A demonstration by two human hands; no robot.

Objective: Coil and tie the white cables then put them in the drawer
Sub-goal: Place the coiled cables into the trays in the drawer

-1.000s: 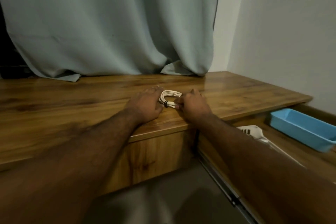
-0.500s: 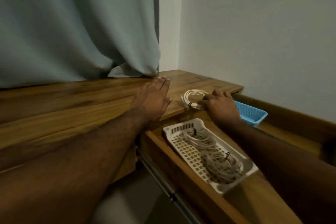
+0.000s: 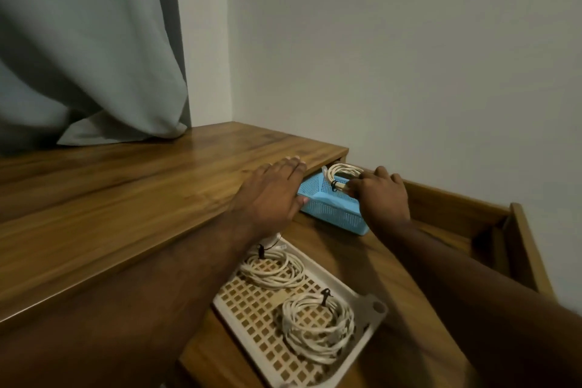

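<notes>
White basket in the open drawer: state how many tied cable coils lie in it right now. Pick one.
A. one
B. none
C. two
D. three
C: the white basket holds two tied coils, one nearer the desk edge and one nearer the camera; the third coil is over the blue basket, pinched by the right hand.

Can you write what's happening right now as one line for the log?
step: placing | right hand: pinches tied white cable coil over blue plastic mesh basket | left hand: flat on wooden desk top
</notes>
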